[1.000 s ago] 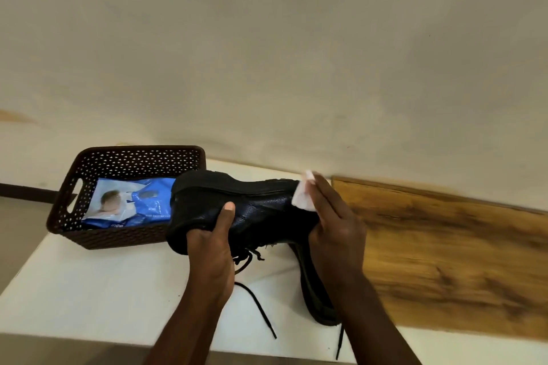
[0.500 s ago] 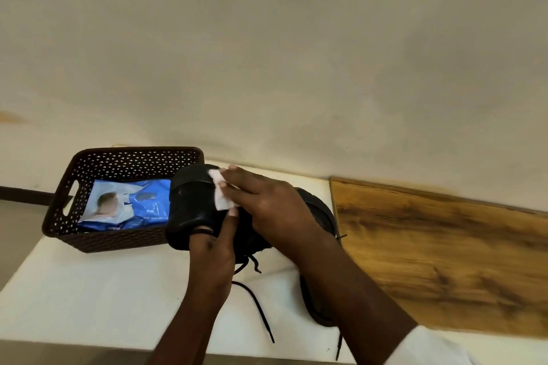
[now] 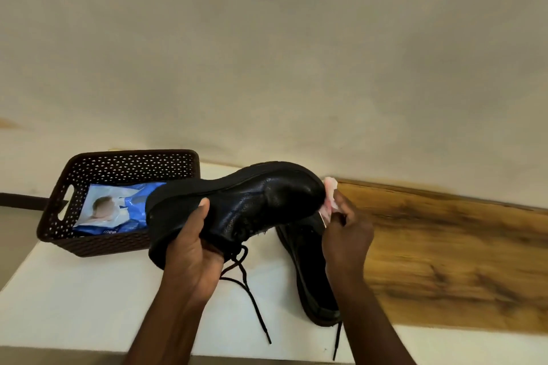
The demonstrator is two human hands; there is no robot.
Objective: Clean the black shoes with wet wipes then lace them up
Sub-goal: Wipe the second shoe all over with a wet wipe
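- Since half a second ago your right hand [image 3: 345, 234] has swept the wet wipe [image 3: 329, 197] from the heel end of the raised shoe [image 3: 237, 210] to its toe, and the shoe now sits higher and flatter in your grip.
- Your left hand [image 3: 192, 258] grasps the raised shoe at its heel half, thumb laid on the side of the upper, fingers curled underneath; the shoe is held on its side in the air above the white table [image 3: 89, 299], sole towards the wall.
- Your right hand pinches the wipe between curled fingers and presses it against the toe tip.
- A loose lace [image 3: 252, 296] hangs from the raised shoe down to the table and trails towards the near edge.
- Your second shoe [image 3: 308, 270] lies on the table under your right wrist, just beside the wooden board [image 3: 459, 261], heel at the near edge.
- At the table's far left corner stands the brown basket [image 3: 98, 243], with the blue wipes pack [image 3: 118, 210] lying in it, partly hidden by the raised shoe.
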